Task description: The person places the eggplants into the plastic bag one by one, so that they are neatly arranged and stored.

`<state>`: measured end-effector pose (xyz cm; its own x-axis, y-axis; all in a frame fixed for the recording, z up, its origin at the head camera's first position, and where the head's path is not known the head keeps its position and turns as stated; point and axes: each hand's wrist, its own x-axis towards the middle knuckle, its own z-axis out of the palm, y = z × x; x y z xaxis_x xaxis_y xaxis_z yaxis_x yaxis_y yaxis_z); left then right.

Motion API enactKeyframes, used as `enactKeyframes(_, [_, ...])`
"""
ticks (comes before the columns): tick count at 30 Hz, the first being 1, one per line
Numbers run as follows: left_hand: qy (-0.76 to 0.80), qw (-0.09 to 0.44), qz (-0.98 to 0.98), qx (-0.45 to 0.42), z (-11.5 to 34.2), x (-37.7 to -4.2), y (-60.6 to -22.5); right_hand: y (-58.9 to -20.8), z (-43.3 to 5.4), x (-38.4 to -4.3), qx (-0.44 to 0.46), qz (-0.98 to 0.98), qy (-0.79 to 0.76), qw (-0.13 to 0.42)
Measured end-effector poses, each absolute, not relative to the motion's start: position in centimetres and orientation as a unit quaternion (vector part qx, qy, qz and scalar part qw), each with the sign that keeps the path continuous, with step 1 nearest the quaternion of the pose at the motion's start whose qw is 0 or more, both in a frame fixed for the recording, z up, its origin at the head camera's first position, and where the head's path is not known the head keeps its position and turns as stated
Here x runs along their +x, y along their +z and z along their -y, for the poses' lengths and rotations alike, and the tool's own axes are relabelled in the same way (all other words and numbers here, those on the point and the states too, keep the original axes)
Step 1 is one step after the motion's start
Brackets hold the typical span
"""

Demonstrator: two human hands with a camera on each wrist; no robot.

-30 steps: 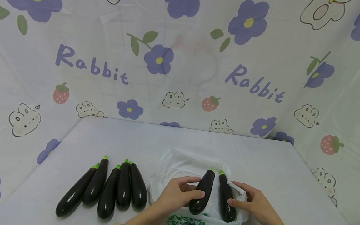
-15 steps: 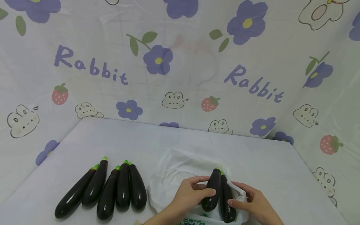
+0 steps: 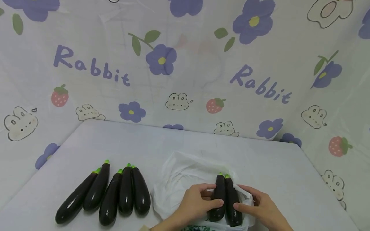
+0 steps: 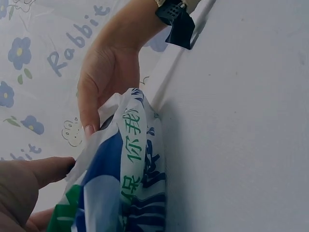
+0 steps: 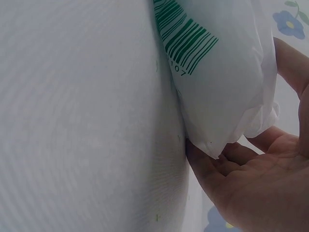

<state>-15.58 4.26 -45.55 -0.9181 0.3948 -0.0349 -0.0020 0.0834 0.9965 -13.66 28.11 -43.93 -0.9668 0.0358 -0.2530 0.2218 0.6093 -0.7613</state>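
the left hand [image 3: 199, 202] pinched the left bagged eggplant [image 3: 218, 200] between its thumb and curved fingers. this eggplant lay in the open white plastic bag [image 3: 179, 176], on the right half of the surface [image 3: 138, 136], close against the right bagged eggplant [image 3: 232, 205], with both green stem ends pointing far. the right hand [image 3: 261, 207] pinched the bag's right side, its thumb on the right bagged eggplant and its other fingers outside the plastic. the right wrist view showed a green barcode [image 5: 190, 46] on the bag. five loose eggplants [image 3: 126, 195] lay to the left in a rough fan, near a far cloth [image 3: 199, 70] printed with flowers and rabbits.
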Motion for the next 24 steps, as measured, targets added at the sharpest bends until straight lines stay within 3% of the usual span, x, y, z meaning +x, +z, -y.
enactKeyframes(24, [0.631,0.138,-0.743,0.175,-3.67,-16.09,-45.53,-43.98,-27.94,-13.76,0.079,-0.877,-0.461,0.111])
